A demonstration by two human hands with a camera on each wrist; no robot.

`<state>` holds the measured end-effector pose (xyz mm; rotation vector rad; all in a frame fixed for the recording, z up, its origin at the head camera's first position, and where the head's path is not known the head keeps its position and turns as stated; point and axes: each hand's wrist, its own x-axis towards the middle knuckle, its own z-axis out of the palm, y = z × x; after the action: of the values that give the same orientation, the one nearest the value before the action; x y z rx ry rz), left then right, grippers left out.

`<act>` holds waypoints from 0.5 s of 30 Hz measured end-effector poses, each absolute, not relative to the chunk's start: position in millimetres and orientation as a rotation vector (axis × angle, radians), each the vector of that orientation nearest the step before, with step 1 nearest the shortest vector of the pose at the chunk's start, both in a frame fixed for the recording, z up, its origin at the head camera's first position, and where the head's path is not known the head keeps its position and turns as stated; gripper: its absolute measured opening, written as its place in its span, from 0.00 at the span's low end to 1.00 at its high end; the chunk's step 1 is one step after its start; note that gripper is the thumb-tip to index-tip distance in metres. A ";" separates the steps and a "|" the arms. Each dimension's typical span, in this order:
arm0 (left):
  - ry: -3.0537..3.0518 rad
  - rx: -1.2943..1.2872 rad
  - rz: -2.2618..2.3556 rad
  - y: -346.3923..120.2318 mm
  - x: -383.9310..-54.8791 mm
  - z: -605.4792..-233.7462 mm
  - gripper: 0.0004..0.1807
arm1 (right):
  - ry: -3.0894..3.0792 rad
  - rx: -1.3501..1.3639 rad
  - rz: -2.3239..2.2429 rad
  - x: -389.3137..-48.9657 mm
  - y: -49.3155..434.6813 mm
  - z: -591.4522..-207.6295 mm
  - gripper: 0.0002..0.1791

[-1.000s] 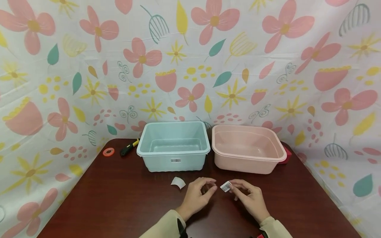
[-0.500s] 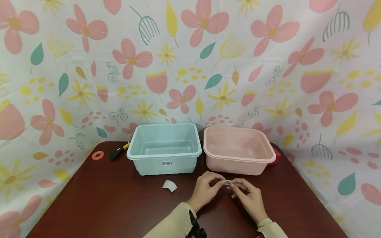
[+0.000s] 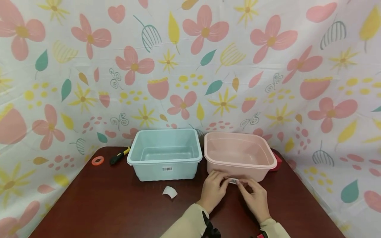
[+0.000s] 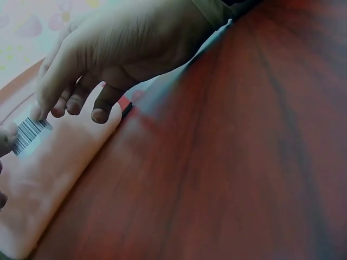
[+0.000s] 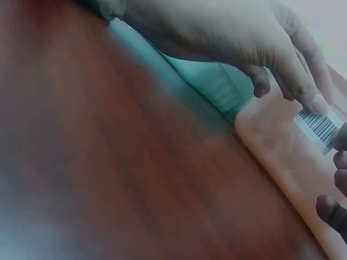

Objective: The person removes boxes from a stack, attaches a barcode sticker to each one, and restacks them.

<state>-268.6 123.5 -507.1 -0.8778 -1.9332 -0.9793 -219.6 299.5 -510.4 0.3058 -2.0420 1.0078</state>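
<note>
A white barcode sticker (image 3: pixel 233 181) is stretched between my two hands, in front of the pink basin's front wall (image 3: pixel 247 169). My left hand (image 3: pixel 212 190) pinches its left end with thumb and finger. My right hand (image 3: pixel 255 200) pinches the other end. In the left wrist view the sticker (image 4: pixel 30 134) faces out with its bars, close to the pink wall; whether it touches the wall I cannot tell. The light blue basin (image 3: pixel 165 173) stands to the left, a barcode sticker (image 3: pixel 167 169) on its front.
A curved white paper scrap (image 3: pixel 170 192) lies in front of the blue basin. At the back left are an orange tape roll (image 3: pixel 97 161) and a black-and-yellow handled tool (image 3: pixel 119 157). A red object (image 3: pixel 276 162) sits behind the pink basin's right end.
My left hand has come over to the sticker, which only the right hand held at first. Both hands have then carried it forward to the pink basin's front.
</note>
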 end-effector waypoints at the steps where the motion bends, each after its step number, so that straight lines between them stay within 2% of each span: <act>1: -1.927 -0.865 -0.955 125.4 -269.0 -506.1 0.04 | -2.034 0.307 0.997 -222.1 301.0 -510.8 0.10; 15: -1.850 -0.612 -0.625 150.4 -276.3 -503.7 0.05 | -1.983 0.277 0.909 -237.1 311.8 -508.3 0.08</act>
<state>-276.3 150.4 -503.7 -0.6116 -1.8502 -0.6255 -237.1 311.8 -508.3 0.2767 -1.9829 0.9092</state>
